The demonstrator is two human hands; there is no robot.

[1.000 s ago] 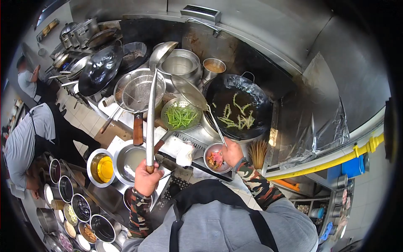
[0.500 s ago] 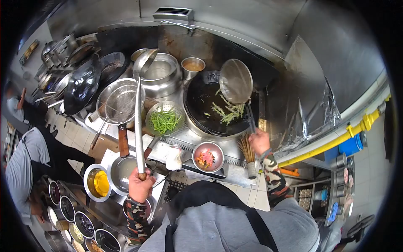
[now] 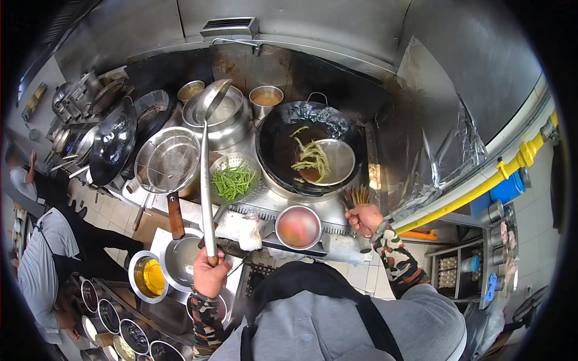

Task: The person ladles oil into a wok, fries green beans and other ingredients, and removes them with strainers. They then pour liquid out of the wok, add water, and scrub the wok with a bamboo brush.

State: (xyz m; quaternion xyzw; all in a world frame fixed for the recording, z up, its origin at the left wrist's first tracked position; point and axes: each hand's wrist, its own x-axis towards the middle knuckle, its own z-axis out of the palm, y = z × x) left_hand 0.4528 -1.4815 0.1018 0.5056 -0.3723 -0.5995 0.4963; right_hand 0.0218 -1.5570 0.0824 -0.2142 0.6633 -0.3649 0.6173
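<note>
A long metal ladle [image 3: 206,174] is in my closed left hand [image 3: 212,272], its bowl raised over the steel pot [image 3: 217,111]. My right hand [image 3: 364,220] is closed beside the bamboo brush [image 3: 356,195], just below the black wok [image 3: 274,135]. What its fingers grip is not clear. Inside the wok, a round skimmer [image 3: 340,161] lies low with green, battered-looking strands [image 3: 313,157] on and beside it. Green beans [image 3: 233,180] sit in a perforated strainer [image 3: 253,195] left of the wok. The small bowl [image 3: 298,227] below holds blurred reddish food.
A mesh strainer [image 3: 171,159] and dark woks [image 3: 113,141] stand at the left. Below them is a bowl of yellow liquid [image 3: 148,276]. People in pale tops [image 3: 45,253] are at the far left. A yellow pipe [image 3: 475,189] runs along the right.
The skimmer has dropped from above the wok into it, and the strands have shifted left. My right hand has moved down and left. The small bowl's contents look blurred now.
</note>
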